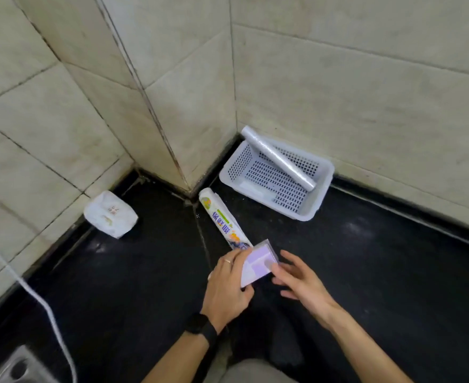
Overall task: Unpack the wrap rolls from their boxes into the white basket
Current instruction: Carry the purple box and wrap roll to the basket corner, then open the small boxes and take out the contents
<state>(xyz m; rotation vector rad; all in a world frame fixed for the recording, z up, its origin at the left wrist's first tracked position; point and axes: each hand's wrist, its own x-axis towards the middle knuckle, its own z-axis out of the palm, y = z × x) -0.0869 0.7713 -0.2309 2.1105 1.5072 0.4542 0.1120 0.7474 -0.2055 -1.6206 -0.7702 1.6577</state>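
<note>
Left hand (228, 288) clamped around the near end of the wrap box (225, 221), just in front of the white basket (322, 200). Right hand (297, 277) loose, fingers spread, fingertips on the open end flap (258, 265). One bare roll (277, 158) already leaning across the basket's rim. Risk: flap tearing, or roll sliding out fast and rolling off across the counter (366, 272).

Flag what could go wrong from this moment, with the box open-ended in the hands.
1. The roll in the basket leans with one end over the rim; dropping another in may knock it out.
2. The left hand grips the box only at its near end, so it may slip when the right hand pulls.
</note>
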